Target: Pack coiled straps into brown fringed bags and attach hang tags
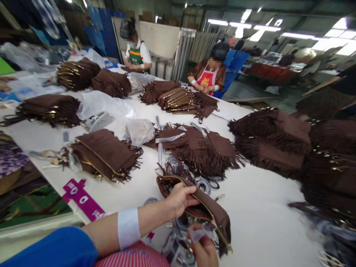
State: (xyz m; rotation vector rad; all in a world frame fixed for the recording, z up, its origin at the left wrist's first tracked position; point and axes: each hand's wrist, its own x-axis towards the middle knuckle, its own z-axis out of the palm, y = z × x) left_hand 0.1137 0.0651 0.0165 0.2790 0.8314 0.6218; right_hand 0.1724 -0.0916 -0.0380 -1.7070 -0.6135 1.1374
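Observation:
A dark brown fringed bag point(215, 204) with a gold zipper gapes open in front of me. My left hand point(180, 198) is closed on its upper edge, thumb on the outside and fingers reaching into the mouth. Low in the view, my right hand point(204, 246) pinches a small piece of clear plastic film point(198, 234) beside the zipper's near end. Some of its fingers are blurred. Clear plastic and metal fittings point(178, 248) lie in a heap under the bag.
Brown fringed bags lie in stacks at the left point(105, 152), the centre point(200, 148) and the right point(272, 137). A purple printed strip point(85, 200) lies on the white table point(267, 215). Two co-workers, one in a green apron point(135, 55) and one in a red apron point(206, 78), are across the table.

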